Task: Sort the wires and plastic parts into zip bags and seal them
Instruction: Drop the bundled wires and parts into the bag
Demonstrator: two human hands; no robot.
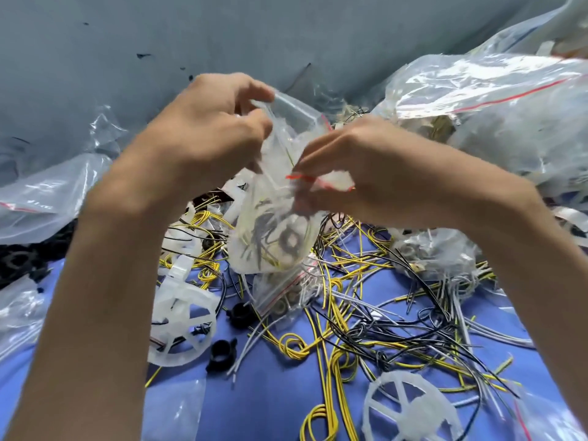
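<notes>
Zip bag (pixel 270 237) hangs lengthwise below the grips, mouth up; left grip (pixel 203 128) pinches its top edge, right grip (pixel 359 176) its red seal; contents blurred.

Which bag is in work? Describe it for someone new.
Start at the blue cloth strewn with wires. Above its middle, the left hand and right hand hold up one small zip bag. Unlike the bags lying around, it is off the cloth, with dark wires inside.

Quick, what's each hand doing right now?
Left hand: pinches the top of the zip bag.
Right hand: pinches the same bag at its red strip.
</notes>
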